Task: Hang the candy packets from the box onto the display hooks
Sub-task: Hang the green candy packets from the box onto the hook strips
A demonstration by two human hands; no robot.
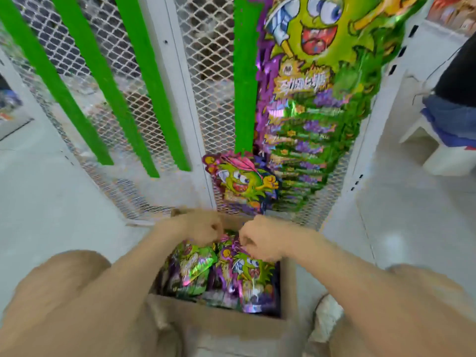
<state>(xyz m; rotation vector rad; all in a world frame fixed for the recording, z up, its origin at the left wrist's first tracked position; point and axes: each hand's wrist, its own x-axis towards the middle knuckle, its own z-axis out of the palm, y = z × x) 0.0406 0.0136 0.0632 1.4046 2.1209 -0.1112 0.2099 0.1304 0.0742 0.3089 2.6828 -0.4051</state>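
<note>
Now, lower centre: left hand (203,228) and right hand (258,240) both curl fingers onto candy packets (195,269) in the box (219,324), likely pulling stock for the hung column (309,130) upper right.

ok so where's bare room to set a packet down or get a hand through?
Free: floor left of the cardboard box; mesh between the green strips. Crowded: hung packets fill the right column, and the left hand and right hand grip boxed packets inside the box.
</note>
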